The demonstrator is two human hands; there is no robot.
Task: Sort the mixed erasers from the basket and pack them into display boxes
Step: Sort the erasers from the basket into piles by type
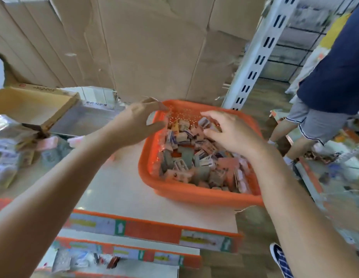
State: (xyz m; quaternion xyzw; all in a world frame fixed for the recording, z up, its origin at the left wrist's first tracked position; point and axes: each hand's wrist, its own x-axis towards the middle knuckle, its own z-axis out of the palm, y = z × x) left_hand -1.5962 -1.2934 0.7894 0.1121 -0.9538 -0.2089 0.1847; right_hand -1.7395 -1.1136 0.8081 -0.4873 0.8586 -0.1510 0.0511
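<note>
An orange perforated basket [186,194] sits on the white shelf top and holds several mixed wrapped erasers [186,157]. My left hand [138,123] hovers at the basket's far left corner, thumb and fingers spread, holding nothing. My right hand [232,133] is inside the basket over the pile, and its fingertips pinch a small striped eraser [204,123]. An open grey display box [82,119] lies to the left of the basket, next to an open cardboard box [30,107].
Tall cardboard cartons [146,47] stand behind the shelf. A white slotted shelving post [254,57] rises at the right. Another person in a navy top and grey shorts [323,109] stands at the far right. Wrapped packs [6,153] lie at the left edge.
</note>
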